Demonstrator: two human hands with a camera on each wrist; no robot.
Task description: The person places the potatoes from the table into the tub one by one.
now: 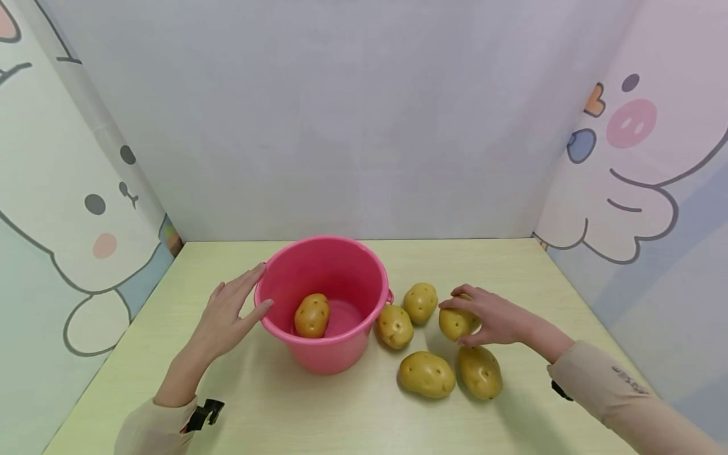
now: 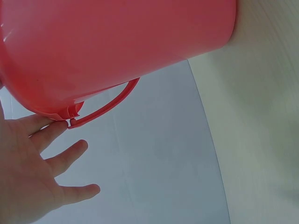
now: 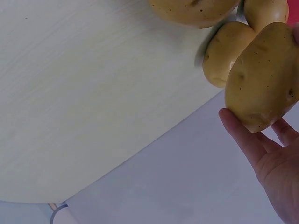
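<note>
A pink bucket (image 1: 332, 357) stands upright on the table with one potato (image 1: 312, 315) inside. My left hand (image 1: 227, 319) is at its left side, fingers spread and nearly straight, fingertips and thumb right at the rim. In the left wrist view, two fingers of this hand (image 2: 28, 168) meet the rim beside the bucket handle (image 2: 110, 106). To the right, my right hand (image 1: 496, 316) grips a yellow-brown potato (image 1: 455, 324) between thumb and fingers. The right wrist view shows that potato (image 3: 261, 77) large, in front of other potatoes.
Two potatoes, one near (image 1: 395, 327) and one farther back (image 1: 421, 303), lie right of the bucket. Closer to the front lie an oblong potato (image 1: 426, 375) and another potato (image 1: 480, 373) below my right hand. A pale back wall (image 1: 358, 126) and cartoon-printed side walls surround the table (image 1: 273, 417).
</note>
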